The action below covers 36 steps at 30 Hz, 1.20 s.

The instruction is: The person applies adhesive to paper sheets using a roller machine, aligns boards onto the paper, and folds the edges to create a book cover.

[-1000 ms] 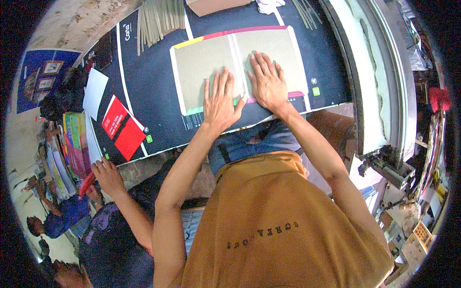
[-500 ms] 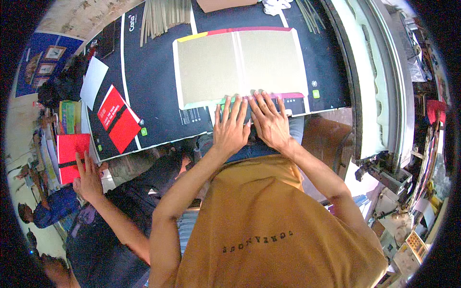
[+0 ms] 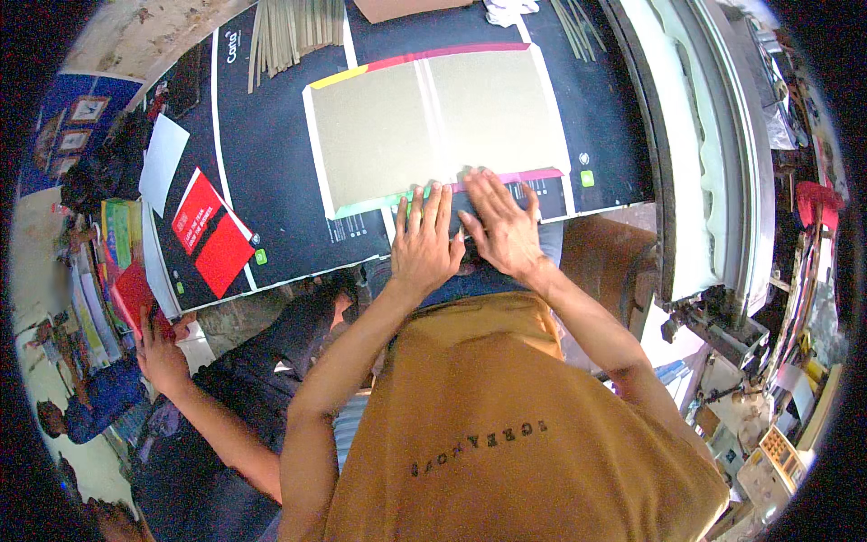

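Observation:
Two grey boards side by side form an opened book cover (image 3: 370, 135), its paper edges folded over them. A white strip (image 3: 432, 113) runs between the boards; the far edge is red with a yellow corner, the near edge green and magenta. My left hand (image 3: 423, 239) lies flat, fingertips on the green near edge. Beside it my right hand (image 3: 501, 226) rests fingertips at the magenta part of that edge, thumb apart. Both hands are open and hold nothing.
A red booklet (image 3: 212, 239) and a white sheet (image 3: 164, 158) lie left on the black tabletop (image 3: 271, 163). Thin strips (image 3: 293, 36) lie at the far side. Another person's hand (image 3: 163, 357) holds a red book (image 3: 135, 294). A long metal machine (image 3: 691, 154) flanks the right.
My right thumb has spread away from its fingers, while both hands stay at the cover's near edge. The other person's red book has tilted. The whole view has shifted slightly.

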Each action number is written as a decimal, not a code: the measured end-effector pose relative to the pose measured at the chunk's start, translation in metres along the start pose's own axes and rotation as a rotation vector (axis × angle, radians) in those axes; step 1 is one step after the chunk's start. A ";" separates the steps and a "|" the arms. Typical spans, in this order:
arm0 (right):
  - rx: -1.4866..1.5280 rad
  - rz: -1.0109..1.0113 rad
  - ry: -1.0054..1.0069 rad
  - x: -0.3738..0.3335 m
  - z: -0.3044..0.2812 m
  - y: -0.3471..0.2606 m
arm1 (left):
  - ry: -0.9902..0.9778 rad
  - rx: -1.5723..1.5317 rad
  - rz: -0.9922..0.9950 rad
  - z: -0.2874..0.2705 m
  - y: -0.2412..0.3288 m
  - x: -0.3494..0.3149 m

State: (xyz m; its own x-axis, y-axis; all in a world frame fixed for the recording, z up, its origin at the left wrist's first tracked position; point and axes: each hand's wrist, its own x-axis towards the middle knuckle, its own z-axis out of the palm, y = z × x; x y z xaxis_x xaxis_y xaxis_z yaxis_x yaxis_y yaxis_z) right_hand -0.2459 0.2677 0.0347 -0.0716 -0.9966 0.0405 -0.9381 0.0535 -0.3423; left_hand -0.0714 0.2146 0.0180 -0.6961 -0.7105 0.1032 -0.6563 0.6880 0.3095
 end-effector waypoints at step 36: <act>-0.184 -0.052 0.024 0.101 -0.016 0.070 | -0.040 0.168 -0.002 -0.037 -0.120 0.063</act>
State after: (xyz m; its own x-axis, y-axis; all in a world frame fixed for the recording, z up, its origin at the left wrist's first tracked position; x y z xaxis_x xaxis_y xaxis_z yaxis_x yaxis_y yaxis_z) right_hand -0.3241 0.1719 0.0298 -0.0271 -0.9967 0.0767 -0.9868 0.0143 -0.1616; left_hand -0.0260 0.0815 0.0227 -0.7037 -0.7076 0.0638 -0.6947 0.7042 0.1468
